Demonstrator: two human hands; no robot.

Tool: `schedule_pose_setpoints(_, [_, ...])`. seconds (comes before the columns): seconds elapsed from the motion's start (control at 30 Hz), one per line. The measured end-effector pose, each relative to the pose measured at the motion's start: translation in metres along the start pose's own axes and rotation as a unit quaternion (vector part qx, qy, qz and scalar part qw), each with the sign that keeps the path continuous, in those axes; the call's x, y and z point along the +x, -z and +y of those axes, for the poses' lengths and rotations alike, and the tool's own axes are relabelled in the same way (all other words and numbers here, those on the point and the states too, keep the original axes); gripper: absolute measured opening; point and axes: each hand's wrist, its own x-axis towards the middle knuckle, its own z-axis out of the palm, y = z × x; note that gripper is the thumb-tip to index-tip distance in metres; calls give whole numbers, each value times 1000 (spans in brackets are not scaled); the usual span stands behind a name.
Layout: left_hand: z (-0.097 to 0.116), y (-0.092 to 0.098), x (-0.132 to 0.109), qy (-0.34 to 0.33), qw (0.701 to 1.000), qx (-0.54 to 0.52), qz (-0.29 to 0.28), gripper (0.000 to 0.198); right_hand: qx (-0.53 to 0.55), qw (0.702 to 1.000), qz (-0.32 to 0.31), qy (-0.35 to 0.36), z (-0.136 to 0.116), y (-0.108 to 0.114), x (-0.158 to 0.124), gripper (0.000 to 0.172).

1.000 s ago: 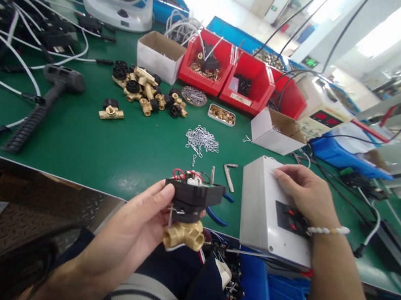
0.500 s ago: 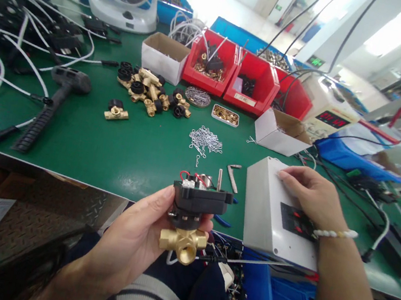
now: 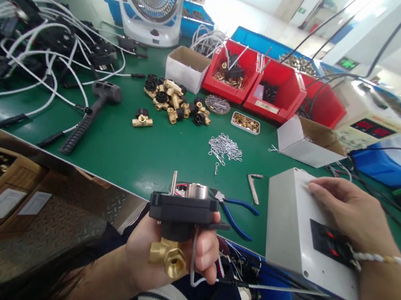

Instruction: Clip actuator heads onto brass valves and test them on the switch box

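My left hand (image 3: 163,254) is wrapped round a motorized brass valve (image 3: 167,257) with a black actuator body on top. The actuator's upper side is uncovered, showing a metal motor, a thin upright shaft and red wires. From the valve a grey cable runs right towards a grey control box (image 3: 284,215). My right hand (image 3: 347,210) rests on that box's sloping face, thumb and fingertips pinched at its upper edge. What lies between those fingertips is hidden. Blue-handled pliers (image 3: 238,212) lie behind the valve, near a hex key (image 3: 254,187).
Behind are a pile of metal clips (image 3: 225,148), brass valve bodies (image 3: 172,99), a tray of brass pieces (image 3: 245,123) and red bins (image 3: 232,71). A hammer (image 3: 92,116) and white cables (image 3: 47,53) lie left. A power supply (image 3: 372,122) stands at right.
The valve has turned in my left hand, so the shaft now stands on its left side. My view has shifted left, and the pliers show more fully. My right hand stays on the box.
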Motion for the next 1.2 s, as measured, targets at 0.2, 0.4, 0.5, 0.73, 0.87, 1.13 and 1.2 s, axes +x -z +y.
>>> schedule_pose_setpoints(0.2, [-3, 5, -1, -2, 998, 48, -33, 32, -22, 1000, 20, -7, -7, 0, -1, 39])
schedule_pose_setpoints(0.4, [-5, 9, 0, 7, 998, 45, -49, 42, -51, 998, 24, -26, 0, 1, 0, 44])
schedule_pose_setpoints(0.5, [-5, 7, 0, 14, 998, 33, -54, 44, -42, 999, 25, -14, 5, 0, 2, 46])
schedule_pose_setpoints(0.73, [-4, 5, 0, 12, 997, 36, -61, 31, -36, 999, 32, 0, 3, -2, 1, 46])
schedule_pose_setpoints(0.87, [-5, 6, 0, 7, 997, 31, -65, 27, -35, 999, 29, -7, 4, -2, 1, 50])
schedule_pose_setpoints(1.13, [-5, 6, -1, 3, 998, 38, -56, 32, -39, 998, 30, -24, -2, 0, -1, 36])
schedule_pose_setpoints(1.2, [-4, 7, 0, 5, 998, 32, -57, 39, -40, 998, 32, -26, -3, 0, -2, 34])
